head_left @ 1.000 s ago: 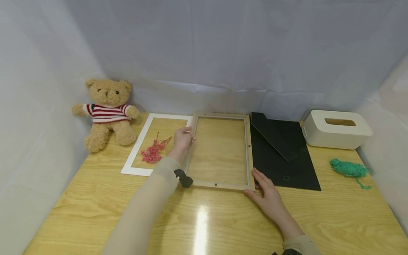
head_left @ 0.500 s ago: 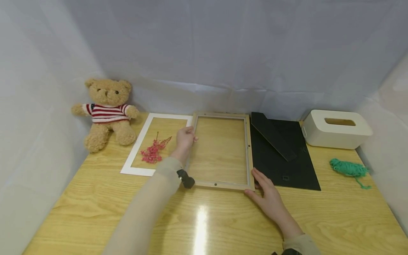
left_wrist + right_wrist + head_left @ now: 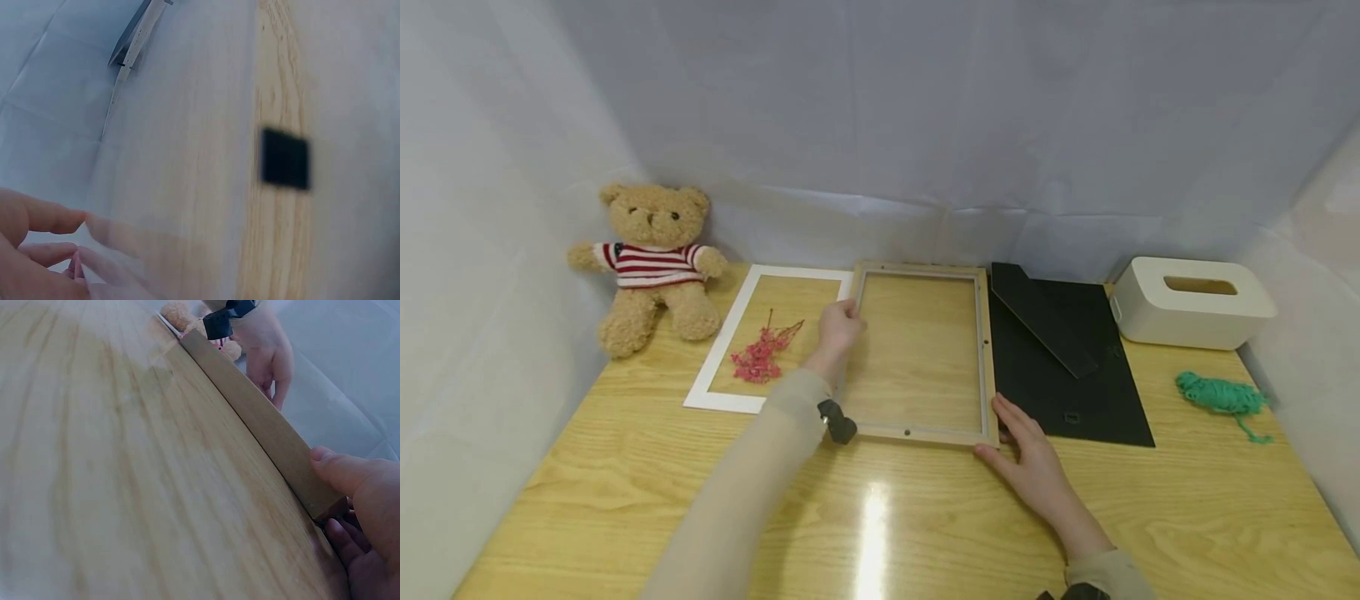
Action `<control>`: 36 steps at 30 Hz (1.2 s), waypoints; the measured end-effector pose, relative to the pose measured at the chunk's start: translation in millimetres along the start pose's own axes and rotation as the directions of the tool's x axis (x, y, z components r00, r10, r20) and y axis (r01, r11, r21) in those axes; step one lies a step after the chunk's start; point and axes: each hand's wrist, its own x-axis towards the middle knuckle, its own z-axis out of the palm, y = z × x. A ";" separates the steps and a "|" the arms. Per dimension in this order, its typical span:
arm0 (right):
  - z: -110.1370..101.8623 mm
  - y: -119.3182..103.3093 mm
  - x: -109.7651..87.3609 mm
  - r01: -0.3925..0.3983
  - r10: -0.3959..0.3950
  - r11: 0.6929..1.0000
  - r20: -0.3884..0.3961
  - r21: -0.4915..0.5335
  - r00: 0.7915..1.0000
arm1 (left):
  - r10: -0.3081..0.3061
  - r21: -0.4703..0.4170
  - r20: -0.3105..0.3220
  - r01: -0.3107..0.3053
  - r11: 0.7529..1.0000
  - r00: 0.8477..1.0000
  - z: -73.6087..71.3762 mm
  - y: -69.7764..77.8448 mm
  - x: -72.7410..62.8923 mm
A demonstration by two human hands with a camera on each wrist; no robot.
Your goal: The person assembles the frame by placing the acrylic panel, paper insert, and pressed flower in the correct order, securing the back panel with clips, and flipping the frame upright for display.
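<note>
A pale wooden picture frame (image 3: pixel 988 358) with a clear pane (image 3: pixel 917 350) lies flat in the middle of the table. At its left side my left hand (image 3: pixel 841 329) has curled fingers against the pane. In the left wrist view the fingertips (image 3: pixel 69 219) meet their reflections in the clear surface; whether they pinch anything is unclear. My right hand (image 3: pixel 1033 467) holds the frame's near right corner, thumb on the near edge, fingers along the right side. In the right wrist view the thumb (image 3: pixel 337 469) presses the wooden edge while other fingers sit lower at the corner.
A white mat border (image 3: pixel 718 367) with pink dried flowers (image 3: pixel 760 358) lies left of the frame, and a teddy bear (image 3: pixel 655 258) sits behind. To the right lie a black backing board (image 3: pixel 1097 400) with a stand, a white tissue box (image 3: pixel 1180 312) and green cord (image 3: pixel 1221 394).
My left hand has shifted slightly right, over the frame's left side, with its fingers curling further inward. The right hand and the frame hold their place.
</note>
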 end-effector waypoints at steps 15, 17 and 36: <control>-0.6 -0.4 0.7 0.031 -0.031 1.000 -0.009 0.003 0.999 | -0.013 0.046 0.065 0.010 0.999 0.998 -7.4 4.7 -6.9; -0.6 -0.9 0.5 0.038 -0.038 0.999 -0.011 0.001 0.999 | 0.004 0.030 0.053 -0.005 1.000 0.999 -7.7 3.4 -8.3; 0.1 0.7 -0.8 -0.001 0.001 1.000 0.010 -0.015 1.000 | 0.080 0.031 0.120 -0.084 0.996 0.989 -19.1 -5.2 -15.2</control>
